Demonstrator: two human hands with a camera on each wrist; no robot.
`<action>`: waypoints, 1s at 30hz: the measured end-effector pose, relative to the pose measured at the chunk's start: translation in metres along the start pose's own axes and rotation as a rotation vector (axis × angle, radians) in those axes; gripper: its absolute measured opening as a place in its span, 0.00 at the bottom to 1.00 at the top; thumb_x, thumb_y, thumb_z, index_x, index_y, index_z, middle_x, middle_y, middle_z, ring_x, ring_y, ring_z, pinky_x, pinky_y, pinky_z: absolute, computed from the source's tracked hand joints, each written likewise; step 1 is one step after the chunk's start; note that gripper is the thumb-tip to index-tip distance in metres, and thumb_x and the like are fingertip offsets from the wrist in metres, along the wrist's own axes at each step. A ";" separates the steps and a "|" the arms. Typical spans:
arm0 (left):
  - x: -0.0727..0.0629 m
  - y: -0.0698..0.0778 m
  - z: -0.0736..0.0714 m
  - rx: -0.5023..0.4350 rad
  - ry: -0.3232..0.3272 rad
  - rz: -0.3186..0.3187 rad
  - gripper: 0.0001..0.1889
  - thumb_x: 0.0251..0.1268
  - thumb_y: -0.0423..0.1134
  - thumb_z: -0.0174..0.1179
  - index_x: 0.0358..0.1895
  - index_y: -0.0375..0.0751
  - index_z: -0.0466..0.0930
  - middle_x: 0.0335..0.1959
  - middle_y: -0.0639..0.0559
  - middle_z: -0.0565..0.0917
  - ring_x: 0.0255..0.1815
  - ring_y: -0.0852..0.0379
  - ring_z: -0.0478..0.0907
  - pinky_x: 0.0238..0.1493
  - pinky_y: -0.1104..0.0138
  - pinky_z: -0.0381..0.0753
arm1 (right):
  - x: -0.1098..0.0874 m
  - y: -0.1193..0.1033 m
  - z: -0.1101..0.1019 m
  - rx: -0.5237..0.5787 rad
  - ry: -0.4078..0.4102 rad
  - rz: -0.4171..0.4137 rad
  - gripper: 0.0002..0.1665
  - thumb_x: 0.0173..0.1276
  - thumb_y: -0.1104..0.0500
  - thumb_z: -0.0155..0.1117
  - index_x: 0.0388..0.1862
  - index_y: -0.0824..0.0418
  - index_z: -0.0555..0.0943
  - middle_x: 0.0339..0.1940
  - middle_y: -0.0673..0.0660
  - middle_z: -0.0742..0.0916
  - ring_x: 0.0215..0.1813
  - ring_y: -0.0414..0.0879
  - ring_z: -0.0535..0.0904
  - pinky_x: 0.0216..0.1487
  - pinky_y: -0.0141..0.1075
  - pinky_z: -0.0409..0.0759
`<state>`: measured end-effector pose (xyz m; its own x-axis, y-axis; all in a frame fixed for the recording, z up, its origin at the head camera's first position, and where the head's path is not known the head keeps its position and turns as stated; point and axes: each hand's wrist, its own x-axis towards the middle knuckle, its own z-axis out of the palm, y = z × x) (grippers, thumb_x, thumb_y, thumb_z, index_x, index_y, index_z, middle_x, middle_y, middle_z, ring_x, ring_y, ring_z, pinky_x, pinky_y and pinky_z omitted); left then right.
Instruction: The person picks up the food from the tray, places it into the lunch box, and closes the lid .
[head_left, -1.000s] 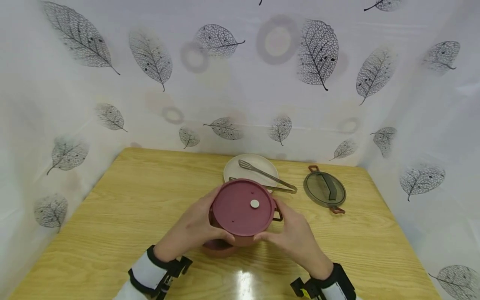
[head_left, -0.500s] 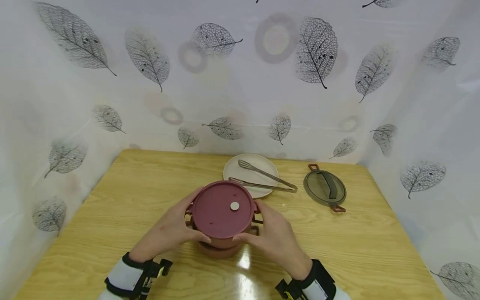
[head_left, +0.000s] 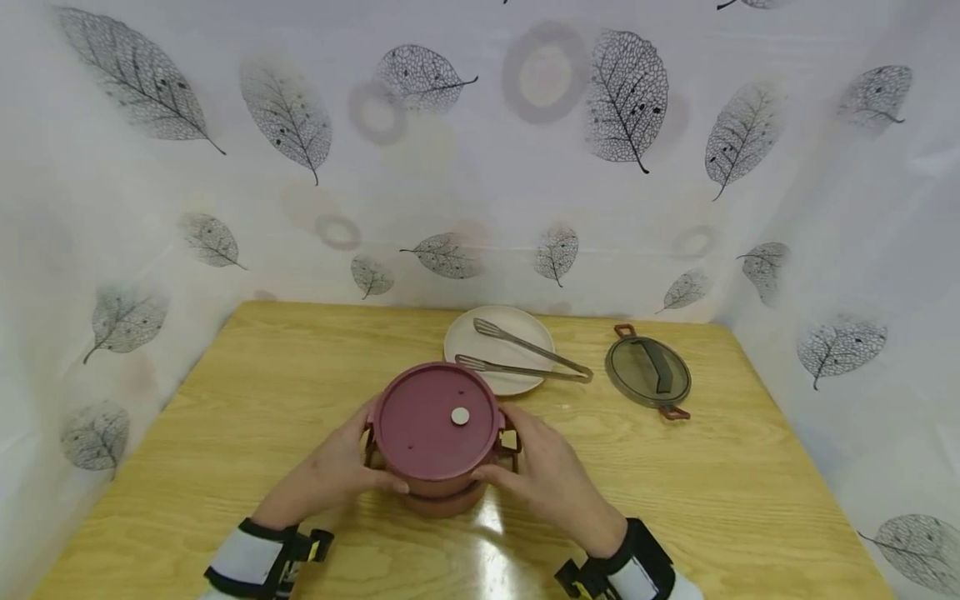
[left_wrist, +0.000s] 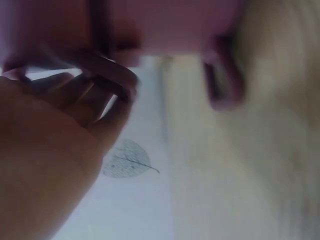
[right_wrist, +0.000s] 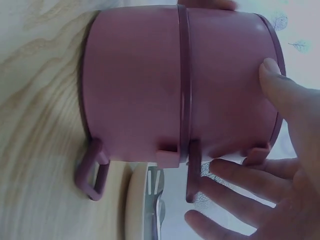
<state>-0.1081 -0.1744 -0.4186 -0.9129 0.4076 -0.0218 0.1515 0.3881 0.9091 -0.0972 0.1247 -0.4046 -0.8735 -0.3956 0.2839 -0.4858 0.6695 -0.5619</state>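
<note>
Both hands hold the upper tier [right_wrist: 230,80] of a round, dark pink stacking lunch box, its flat lid [head_left: 431,421] carrying a small white knob. Beneath it stands the lower tier [right_wrist: 132,80], upright on the table; the tiers meet at a dark rim. My left hand [head_left: 326,475] grips the upper tier's left side, its fingers by a loop handle [left_wrist: 112,72]. On the opposite side is my right hand [head_left: 551,479], thumb on the wall near the lid, fingers behind by another loop handle [right_wrist: 193,172]. Inside the tiers is hidden.
Behind the lunch box, metal tongs [head_left: 525,369] lie across a white plate [head_left: 459,333]. A glass lid [head_left: 647,372] with a dark grip and reddish side handles lies at the right on the wooden table [head_left: 247,400]. A leaf-patterned curtain [head_left: 480,175] encloses the back and sides.
Both hands have carried the lidded upper tier left and down onto the lower tier. Previously it sat offset to the right; now the two are nearly aligned.
</note>
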 end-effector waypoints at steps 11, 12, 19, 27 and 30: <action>0.002 -0.008 0.005 -0.061 -0.062 0.026 0.55 0.40 0.47 0.80 0.75 0.59 0.55 0.73 0.52 0.67 0.75 0.47 0.63 0.71 0.54 0.67 | -0.004 0.019 0.005 0.039 -0.004 -0.134 0.38 0.61 0.52 0.74 0.68 0.56 0.70 0.59 0.52 0.82 0.58 0.44 0.79 0.58 0.41 0.81; 0.003 -0.007 0.006 -0.041 -0.057 0.027 0.55 0.39 0.48 0.80 0.74 0.59 0.57 0.72 0.52 0.67 0.74 0.47 0.64 0.71 0.54 0.67 | -0.005 0.022 0.006 0.028 -0.005 -0.150 0.36 0.61 0.56 0.74 0.67 0.57 0.71 0.56 0.52 0.83 0.55 0.45 0.80 0.54 0.40 0.82; 0.000 -0.008 0.013 0.201 0.025 0.002 0.40 0.47 0.47 0.76 0.67 0.49 0.70 0.58 0.48 0.74 0.60 0.49 0.75 0.60 0.59 0.80 | -0.005 0.041 0.012 0.021 -0.024 -0.097 0.26 0.62 0.73 0.65 0.59 0.60 0.74 0.47 0.54 0.82 0.45 0.43 0.79 0.43 0.33 0.82; -0.003 -0.010 0.018 0.274 0.040 0.095 0.28 0.57 0.25 0.67 0.62 0.40 0.74 0.50 0.47 0.78 0.52 0.53 0.78 0.52 0.68 0.83 | -0.002 0.050 0.015 0.069 -0.004 -0.061 0.22 0.60 0.75 0.63 0.52 0.60 0.75 0.39 0.50 0.77 0.39 0.39 0.74 0.37 0.30 0.77; -0.004 -0.009 0.026 0.361 0.120 0.131 0.26 0.53 0.22 0.67 0.58 0.37 0.76 0.45 0.51 0.77 0.46 0.60 0.76 0.46 0.70 0.83 | -0.002 0.051 0.016 0.085 -0.019 -0.026 0.23 0.61 0.74 0.62 0.53 0.59 0.75 0.39 0.49 0.77 0.39 0.38 0.73 0.38 0.31 0.77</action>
<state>-0.0959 -0.1583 -0.4371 -0.9115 0.3818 0.1530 0.3736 0.6131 0.6961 -0.1198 0.1502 -0.4462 -0.8594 -0.4247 0.2849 -0.5032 0.6031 -0.6189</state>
